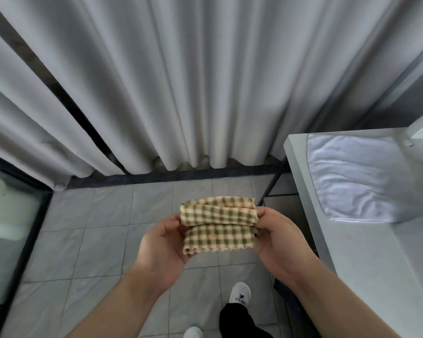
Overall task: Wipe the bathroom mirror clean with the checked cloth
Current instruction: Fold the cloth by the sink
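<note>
The soft, light, folded green-and-cream checked cloth [219, 224] is being gripped at its ends by the left hand [161, 247] and right hand [277, 240], and, being limp, is likely best held bunched.

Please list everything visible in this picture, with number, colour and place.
checked cloth: one, green, pink and cream, folded, between both hands
curtain: one, white, pleated, across the back
towel: one, white, lying on the counter at right
counter: one, white, right side
floor tiles: many, pale grey, below
glass panel: one, dark frame, left edge
shoes: two, white, bottom centre
trouser leg: one, black, bottom centre
left hand: one, grips the cloth's left end
right hand: one, grips the cloth's right end
</note>
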Demonstrator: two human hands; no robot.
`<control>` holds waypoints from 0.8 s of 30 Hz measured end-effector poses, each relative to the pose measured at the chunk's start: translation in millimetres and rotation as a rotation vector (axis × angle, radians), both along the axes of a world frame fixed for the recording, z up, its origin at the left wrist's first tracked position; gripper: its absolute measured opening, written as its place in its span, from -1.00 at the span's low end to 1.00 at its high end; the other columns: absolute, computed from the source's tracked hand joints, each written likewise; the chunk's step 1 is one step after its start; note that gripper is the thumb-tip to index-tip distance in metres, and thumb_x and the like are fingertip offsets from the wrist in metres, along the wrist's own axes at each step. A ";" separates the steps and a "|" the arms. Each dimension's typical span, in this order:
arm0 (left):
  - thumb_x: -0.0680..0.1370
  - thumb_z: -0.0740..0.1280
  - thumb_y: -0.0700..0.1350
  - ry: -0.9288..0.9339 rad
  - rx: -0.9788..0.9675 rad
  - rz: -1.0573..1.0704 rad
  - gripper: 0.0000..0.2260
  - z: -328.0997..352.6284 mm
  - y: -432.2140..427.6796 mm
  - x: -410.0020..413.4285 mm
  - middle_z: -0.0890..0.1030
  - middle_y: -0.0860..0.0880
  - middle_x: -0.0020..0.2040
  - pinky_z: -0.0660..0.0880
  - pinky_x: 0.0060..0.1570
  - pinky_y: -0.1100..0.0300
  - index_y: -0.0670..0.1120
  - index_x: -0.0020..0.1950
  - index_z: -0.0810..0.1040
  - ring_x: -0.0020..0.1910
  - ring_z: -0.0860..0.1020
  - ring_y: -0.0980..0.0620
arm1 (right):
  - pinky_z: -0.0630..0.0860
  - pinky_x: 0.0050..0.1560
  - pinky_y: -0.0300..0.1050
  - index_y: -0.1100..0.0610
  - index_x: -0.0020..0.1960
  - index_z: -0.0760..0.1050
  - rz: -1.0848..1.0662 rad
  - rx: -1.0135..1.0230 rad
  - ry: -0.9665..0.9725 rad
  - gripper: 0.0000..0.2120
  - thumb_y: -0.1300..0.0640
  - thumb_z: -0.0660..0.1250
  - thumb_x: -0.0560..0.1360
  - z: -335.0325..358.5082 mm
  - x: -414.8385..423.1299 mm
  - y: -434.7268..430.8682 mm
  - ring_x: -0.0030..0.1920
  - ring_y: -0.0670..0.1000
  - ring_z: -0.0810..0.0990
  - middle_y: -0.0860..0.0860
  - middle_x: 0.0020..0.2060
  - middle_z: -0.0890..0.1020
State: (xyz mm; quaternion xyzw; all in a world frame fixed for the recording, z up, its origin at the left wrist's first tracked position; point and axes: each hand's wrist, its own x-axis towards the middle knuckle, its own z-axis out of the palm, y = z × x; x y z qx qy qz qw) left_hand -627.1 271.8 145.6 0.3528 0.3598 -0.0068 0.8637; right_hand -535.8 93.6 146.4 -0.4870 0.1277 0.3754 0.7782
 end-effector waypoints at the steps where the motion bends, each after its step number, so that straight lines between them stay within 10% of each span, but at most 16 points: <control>1: 0.60 0.07 -0.16 -0.014 0.010 0.002 -0.67 2.1 0.3 10.4 0.69 -0.18 0.06 0.52 -0.01 -0.01 -0.22 0.09 0.61 0.00 0.64 -0.12 | 0.56 0.06 0.04 0.37 -0.05 0.55 -0.008 0.021 0.016 -0.77 0.39 0.11 0.49 0.0 12.4 0.6 -0.05 0.17 0.60 0.26 -0.08 0.62; 7: 0.29 0.51 -0.24 -0.053 0.353 -0.061 -0.86 2.8 7.1 54.5 0.52 -0.01 -0.32 0.40 -0.30 0.21 -0.05 -0.35 0.59 -0.29 0.48 0.06 | 0.48 0.18 0.01 0.20 -0.32 0.49 0.139 -0.114 -0.160 -0.67 -0.03 0.43 0.44 3.6 73.0 7.5 0.01 0.08 0.57 0.13 -0.10 0.60; 10: 0.29 0.51 -0.40 -0.099 0.350 -0.027 -0.73 1.3 13.2 70.9 0.55 0.00 -0.30 0.53 -0.29 0.24 -0.02 -0.28 0.64 -0.28 0.54 0.08 | 0.53 0.15 0.03 0.18 -0.01 0.57 0.173 -0.120 -0.202 -0.80 0.11 0.43 0.41 2.0 91.5 17.8 -0.02 0.05 0.59 0.09 -0.07 0.62; 13: 0.43 0.35 -0.50 -0.066 0.374 0.008 -0.67 -2.0 24.5 89.5 0.60 -0.07 -0.18 0.60 -0.19 0.21 -0.07 -0.06 0.65 -0.17 0.59 0.01 | 0.53 0.26 0.05 0.00 0.30 0.47 0.249 -0.180 -0.176 -0.48 0.31 0.48 0.41 -7.3 108.5 31.3 0.11 0.08 0.64 0.08 0.11 0.63; 24: 0.47 0.42 -0.43 -0.008 0.633 -0.162 -0.68 -13.6 133.2 184.0 0.69 -0.10 -0.14 0.55 -0.11 0.08 -0.01 0.00 0.65 -0.14 0.64 -0.03 | 0.60 0.04 -0.04 0.17 0.08 0.62 0.102 -0.312 -0.151 -0.74 0.41 0.43 0.45 -12.7 178.5 120.2 -0.06 0.06 0.69 0.12 -0.08 0.72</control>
